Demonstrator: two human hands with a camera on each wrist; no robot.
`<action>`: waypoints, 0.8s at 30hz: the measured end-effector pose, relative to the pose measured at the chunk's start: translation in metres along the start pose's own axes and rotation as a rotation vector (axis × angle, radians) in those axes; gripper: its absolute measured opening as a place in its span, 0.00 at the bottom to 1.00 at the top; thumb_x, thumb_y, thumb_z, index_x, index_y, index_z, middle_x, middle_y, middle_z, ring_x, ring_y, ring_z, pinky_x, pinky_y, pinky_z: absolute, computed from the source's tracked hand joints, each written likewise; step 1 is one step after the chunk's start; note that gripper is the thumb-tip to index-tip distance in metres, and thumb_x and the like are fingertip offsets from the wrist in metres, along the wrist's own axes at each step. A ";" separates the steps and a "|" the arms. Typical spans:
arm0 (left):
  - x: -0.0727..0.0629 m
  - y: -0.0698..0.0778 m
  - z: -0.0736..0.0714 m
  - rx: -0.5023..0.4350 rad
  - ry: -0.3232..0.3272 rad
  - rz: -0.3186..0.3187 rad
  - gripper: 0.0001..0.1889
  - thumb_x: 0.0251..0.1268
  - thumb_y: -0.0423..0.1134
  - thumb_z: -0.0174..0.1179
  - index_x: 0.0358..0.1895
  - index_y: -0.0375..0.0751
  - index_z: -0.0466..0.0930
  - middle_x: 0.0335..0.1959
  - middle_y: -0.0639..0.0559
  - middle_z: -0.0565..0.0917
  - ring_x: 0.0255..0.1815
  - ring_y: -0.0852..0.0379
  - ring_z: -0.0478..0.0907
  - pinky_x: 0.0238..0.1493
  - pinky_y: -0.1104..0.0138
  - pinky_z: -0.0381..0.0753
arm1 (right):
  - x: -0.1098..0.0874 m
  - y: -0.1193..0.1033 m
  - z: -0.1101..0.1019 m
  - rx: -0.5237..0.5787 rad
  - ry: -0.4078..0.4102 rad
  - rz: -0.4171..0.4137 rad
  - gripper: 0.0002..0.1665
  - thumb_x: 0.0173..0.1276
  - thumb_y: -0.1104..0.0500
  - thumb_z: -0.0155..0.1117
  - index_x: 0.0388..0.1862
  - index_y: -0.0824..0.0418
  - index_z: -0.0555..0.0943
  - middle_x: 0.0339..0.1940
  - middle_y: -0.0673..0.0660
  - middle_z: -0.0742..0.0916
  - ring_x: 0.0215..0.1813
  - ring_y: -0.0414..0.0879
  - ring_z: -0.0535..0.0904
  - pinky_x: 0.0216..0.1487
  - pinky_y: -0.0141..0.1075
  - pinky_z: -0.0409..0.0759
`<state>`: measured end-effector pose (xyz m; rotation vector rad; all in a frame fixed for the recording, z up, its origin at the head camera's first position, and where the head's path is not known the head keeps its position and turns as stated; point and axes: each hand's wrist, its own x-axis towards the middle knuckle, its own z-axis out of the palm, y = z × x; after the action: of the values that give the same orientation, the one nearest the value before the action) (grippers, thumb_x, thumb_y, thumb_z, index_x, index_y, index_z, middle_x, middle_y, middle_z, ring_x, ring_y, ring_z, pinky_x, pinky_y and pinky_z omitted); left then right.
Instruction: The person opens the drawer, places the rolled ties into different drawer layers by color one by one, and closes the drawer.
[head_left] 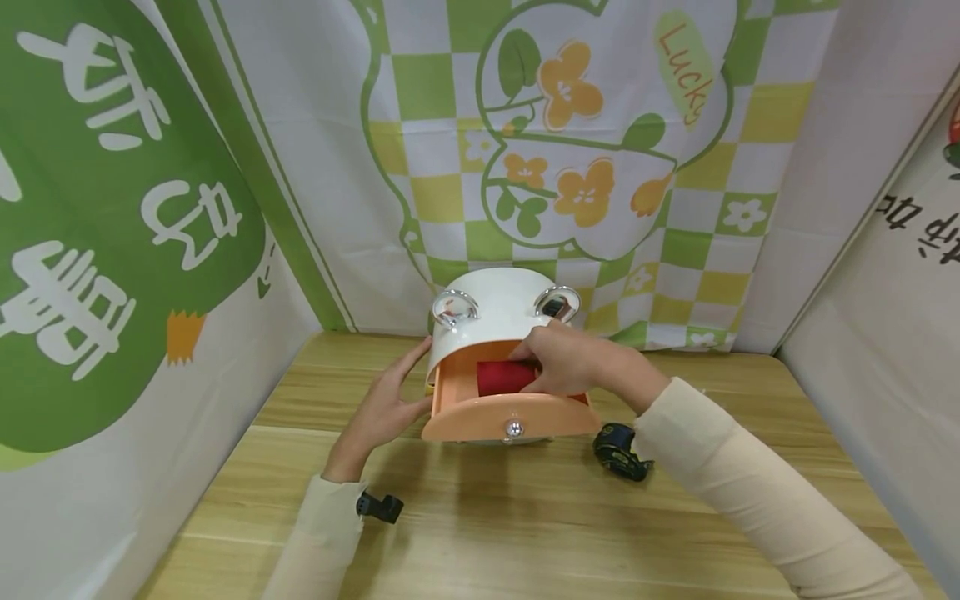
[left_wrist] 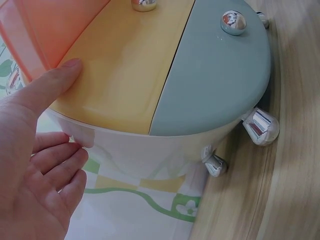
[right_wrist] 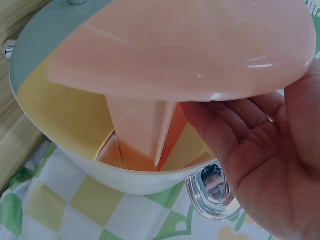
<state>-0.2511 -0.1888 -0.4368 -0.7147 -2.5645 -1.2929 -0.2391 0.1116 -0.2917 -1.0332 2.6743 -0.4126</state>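
A white rounded drawer box [head_left: 498, 304] stands on the table, its orange top drawer [head_left: 480, 421] pulled out. Inside the drawer lies a red, roll-shaped thing [head_left: 501, 377]; my right hand [head_left: 566, 362] reaches in and grips its right end between thumb and fingers. In the right wrist view, the orange drawer front [right_wrist: 200, 50] hides the red thing and the fingertips. My left hand [head_left: 382, 408] rests at the box's left side with relaxed fingers. Its thumb [left_wrist: 67, 75] lies by the edge of the yellow drawer front [left_wrist: 120, 70], the other fingers beside the white shell.
Below the yellow drawer is a grey-green drawer front [left_wrist: 215, 75] with a silver knob. Silver rings [head_left: 455, 308] and short silver feet [left_wrist: 262, 127] stick out from the box. A dark tape measure [head_left: 621, 452] lies on the wooden table [head_left: 525, 533]. Printed curtains [head_left: 420, 92] hang behind.
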 end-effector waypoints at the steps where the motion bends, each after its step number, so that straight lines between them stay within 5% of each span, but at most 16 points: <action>1: 0.000 0.000 0.000 0.000 0.001 0.001 0.47 0.67 0.39 0.74 0.85 0.50 0.58 0.85 0.45 0.63 0.84 0.38 0.61 0.82 0.38 0.63 | -0.001 0.000 0.000 -0.001 -0.001 -0.002 0.20 0.69 0.50 0.77 0.55 0.57 0.90 0.38 0.47 0.92 0.34 0.37 0.82 0.41 0.31 0.83; 9: 0.001 0.000 0.000 0.000 -0.002 0.000 0.47 0.67 0.39 0.74 0.85 0.49 0.58 0.85 0.45 0.63 0.85 0.38 0.61 0.82 0.38 0.62 | -0.012 0.003 -0.003 0.057 0.026 -0.028 0.26 0.69 0.53 0.78 0.63 0.61 0.87 0.50 0.52 0.93 0.43 0.37 0.87 0.48 0.33 0.87; 16: 0.001 0.000 0.000 -0.001 -0.002 0.002 0.47 0.67 0.39 0.74 0.85 0.49 0.58 0.85 0.45 0.63 0.85 0.38 0.61 0.82 0.38 0.63 | -0.029 0.003 -0.014 0.084 0.087 0.002 0.32 0.69 0.52 0.77 0.67 0.64 0.84 0.63 0.59 0.89 0.62 0.50 0.88 0.62 0.44 0.88; 24: 0.001 0.000 0.000 -0.005 -0.003 0.009 0.46 0.67 0.39 0.74 0.85 0.47 0.58 0.85 0.44 0.63 0.85 0.38 0.61 0.82 0.38 0.62 | -0.044 -0.004 -0.018 0.066 0.300 -0.060 0.14 0.67 0.55 0.78 0.46 0.63 0.91 0.41 0.55 0.94 0.41 0.43 0.92 0.45 0.37 0.92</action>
<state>-0.2525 -0.1888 -0.4364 -0.7282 -2.5584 -1.2970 -0.2107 0.1416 -0.2681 -1.1120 2.8688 -0.7143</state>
